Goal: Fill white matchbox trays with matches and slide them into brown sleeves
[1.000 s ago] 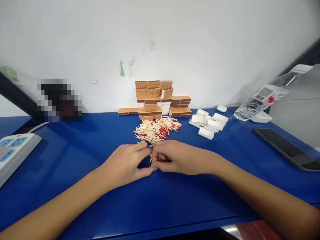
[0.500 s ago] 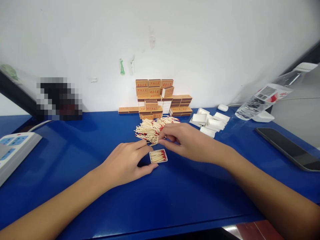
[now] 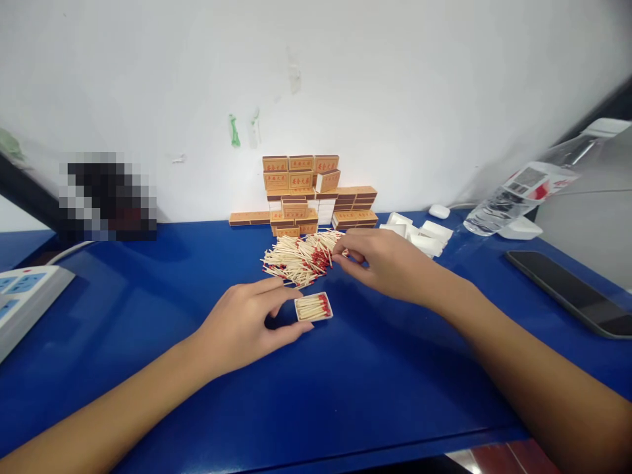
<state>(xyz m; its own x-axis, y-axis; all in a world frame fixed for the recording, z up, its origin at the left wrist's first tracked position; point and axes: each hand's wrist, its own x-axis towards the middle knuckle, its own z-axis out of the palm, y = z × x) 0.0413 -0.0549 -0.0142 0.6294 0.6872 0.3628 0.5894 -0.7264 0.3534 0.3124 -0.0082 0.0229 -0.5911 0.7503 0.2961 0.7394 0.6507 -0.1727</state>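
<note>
Left grip (image 3: 244, 329) at tray (image 3: 320, 320) edges, blue tabletop (image 3: 316, 388) open in front

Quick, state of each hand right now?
Left hand: closed on the tray, holding it.
Right hand: pinched closed at the match pile; can't tell if holding any.

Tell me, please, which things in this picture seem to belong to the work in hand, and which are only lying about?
Seemingly part of the work:
match tray, between the left hand's fingers
loose matches, by the right hand
white trays
stacked matchboxes

Seemingly just lying about:
phone
plastic bottle
power strip
</note>
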